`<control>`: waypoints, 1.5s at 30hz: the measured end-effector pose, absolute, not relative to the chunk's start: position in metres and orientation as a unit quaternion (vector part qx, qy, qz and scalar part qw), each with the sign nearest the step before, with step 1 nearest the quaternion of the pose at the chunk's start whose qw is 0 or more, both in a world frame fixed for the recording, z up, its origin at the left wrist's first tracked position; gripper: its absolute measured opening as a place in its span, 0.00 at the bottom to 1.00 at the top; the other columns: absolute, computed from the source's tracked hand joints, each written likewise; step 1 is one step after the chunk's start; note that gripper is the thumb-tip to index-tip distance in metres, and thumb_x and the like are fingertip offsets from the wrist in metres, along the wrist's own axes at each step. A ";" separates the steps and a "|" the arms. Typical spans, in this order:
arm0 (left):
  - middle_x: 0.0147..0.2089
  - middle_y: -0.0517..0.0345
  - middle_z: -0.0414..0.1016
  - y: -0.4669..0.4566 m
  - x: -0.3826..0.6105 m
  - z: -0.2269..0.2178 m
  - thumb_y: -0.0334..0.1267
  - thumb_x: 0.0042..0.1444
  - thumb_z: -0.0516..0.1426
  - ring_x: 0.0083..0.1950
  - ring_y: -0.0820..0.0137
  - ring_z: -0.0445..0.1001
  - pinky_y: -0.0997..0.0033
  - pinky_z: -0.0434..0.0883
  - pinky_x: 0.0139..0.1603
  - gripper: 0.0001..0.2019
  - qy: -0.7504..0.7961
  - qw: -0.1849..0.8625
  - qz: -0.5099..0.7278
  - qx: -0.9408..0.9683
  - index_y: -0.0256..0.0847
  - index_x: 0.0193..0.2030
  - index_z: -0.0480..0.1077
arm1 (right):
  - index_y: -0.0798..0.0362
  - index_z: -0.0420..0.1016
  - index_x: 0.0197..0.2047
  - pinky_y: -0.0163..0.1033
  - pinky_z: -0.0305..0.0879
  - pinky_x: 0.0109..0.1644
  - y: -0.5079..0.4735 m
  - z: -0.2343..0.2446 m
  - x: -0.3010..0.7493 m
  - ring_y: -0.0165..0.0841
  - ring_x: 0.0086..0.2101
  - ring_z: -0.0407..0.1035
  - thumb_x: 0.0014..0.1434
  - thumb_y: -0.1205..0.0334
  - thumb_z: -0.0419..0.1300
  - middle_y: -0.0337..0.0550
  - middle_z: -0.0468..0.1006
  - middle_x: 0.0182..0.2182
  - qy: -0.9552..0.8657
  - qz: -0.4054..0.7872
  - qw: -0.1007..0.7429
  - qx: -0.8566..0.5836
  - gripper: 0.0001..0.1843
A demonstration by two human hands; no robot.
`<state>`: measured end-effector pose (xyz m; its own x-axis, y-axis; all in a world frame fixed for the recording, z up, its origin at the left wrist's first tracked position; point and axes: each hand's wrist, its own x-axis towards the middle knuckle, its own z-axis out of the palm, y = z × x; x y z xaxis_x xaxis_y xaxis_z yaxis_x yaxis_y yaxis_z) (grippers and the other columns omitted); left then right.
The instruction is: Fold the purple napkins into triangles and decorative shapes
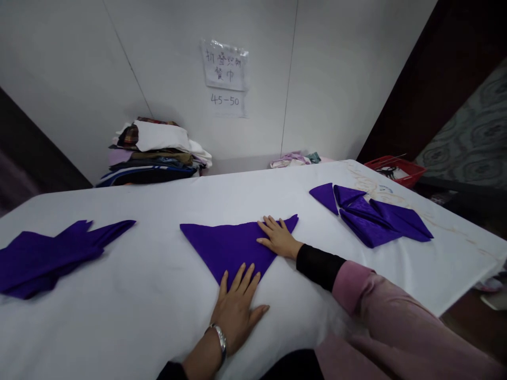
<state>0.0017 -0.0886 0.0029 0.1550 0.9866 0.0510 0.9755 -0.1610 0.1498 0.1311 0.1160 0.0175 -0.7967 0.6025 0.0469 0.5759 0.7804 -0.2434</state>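
Purple cloth (229, 245) is laid as a flat triangle on the white table cover (138, 327), its point turned to six o'clock and its long edge to twelve. By judgement, folding is only partway along: the triangle is formed, but whether more folds are due in it cannot be told. At nine o'clock from it, layered purple fabric (51, 258) is spread loosely, apparently not neatly folded; toward half past two, purple folded pieces (366, 224) are set down, seemingly further along. In the grip nothing is pinched: the left hand (235, 311) is spread open, its fingers rested over the cloth's six o'clock point, and the right hand (280, 238) is laid open across the two o'clock corner, the tip being left exposed beyond it
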 end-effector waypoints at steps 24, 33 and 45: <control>0.70 0.53 0.48 -0.091 0.002 0.006 0.58 0.59 0.43 0.69 0.53 0.43 0.35 0.43 0.63 0.32 0.645 0.078 0.079 0.756 0.46 0.66 0.50 | 0.51 0.44 0.68 0.56 0.33 0.64 0.182 0.007 0.156 0.43 0.65 0.33 0.62 0.36 0.35 0.51 0.42 0.67 -0.900 0.094 0.026 -0.424 0.39; 0.70 0.52 0.46 -0.097 0.007 0.016 0.63 0.56 0.44 0.70 0.56 0.40 0.36 0.36 0.65 0.36 0.645 0.144 0.133 0.738 0.48 0.67 0.47 | 0.50 0.48 0.67 0.61 0.38 0.62 0.164 0.012 0.148 0.46 0.65 0.36 0.63 0.41 0.36 0.51 0.46 0.66 -0.928 0.032 0.091 -0.360 0.35; 0.69 0.50 0.48 -0.099 0.008 0.020 0.63 0.56 0.44 0.70 0.55 0.41 0.37 0.34 0.65 0.37 0.634 0.158 0.170 0.738 0.47 0.68 0.44 | 0.47 0.46 0.67 0.59 0.39 0.63 0.069 -0.010 0.120 0.42 0.65 0.37 0.64 0.43 0.41 0.48 0.46 0.66 -0.972 0.072 0.087 -0.208 0.33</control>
<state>0.0085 -0.0992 0.0203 0.1386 0.9891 0.0497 0.8817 -0.1461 0.4487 0.1199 0.0686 -0.0101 -0.8985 0.4161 0.1396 0.3910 0.9034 -0.1762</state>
